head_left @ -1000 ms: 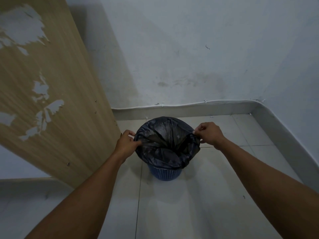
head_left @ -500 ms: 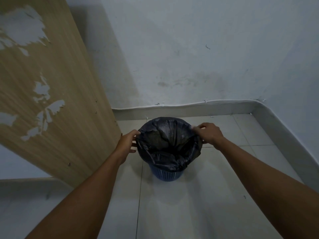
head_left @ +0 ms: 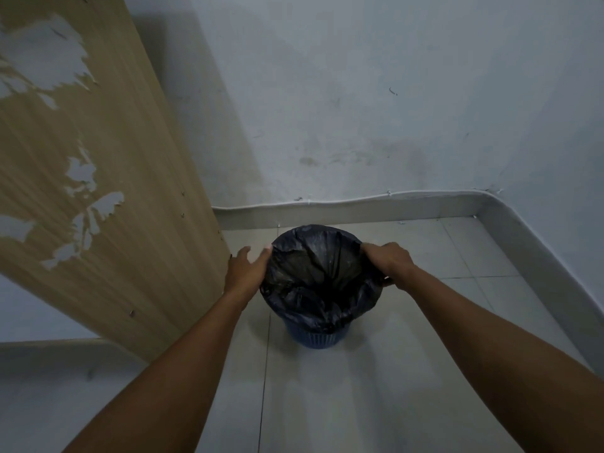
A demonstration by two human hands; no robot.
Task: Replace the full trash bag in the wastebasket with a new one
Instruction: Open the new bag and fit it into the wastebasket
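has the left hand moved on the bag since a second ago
Yes. The left hand has opened, its fingers now spread toward the wooden panel, off the bag rim it pinched.

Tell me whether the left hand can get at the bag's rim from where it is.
Probably yes. The left hand lies against the left side of the black bag at the wastebasket rim, fingers spread; nothing stands between them.
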